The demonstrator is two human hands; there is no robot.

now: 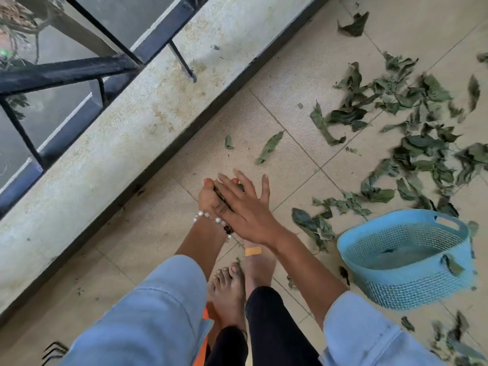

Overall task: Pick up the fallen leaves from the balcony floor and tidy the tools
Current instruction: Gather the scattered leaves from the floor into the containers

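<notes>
Wilted green leaves lie scattered over the beige floor tiles at the right, with two single leaves nearer the ledge. My left hand, with a bead bracelet at the wrist, is cupped round a small dark bunch of leaves. My right hand lies flat across it with straight fingers, pressing on the bunch. A blue plastic basket stands on the floor to the right of my hands, holding a few leaf bits.
A stained concrete ledge with a dark metal railing runs diagonally along the left. Black tines of some tool show at the bottom left edge. My bare feet stand below my hands. More leaves lie at the bottom right.
</notes>
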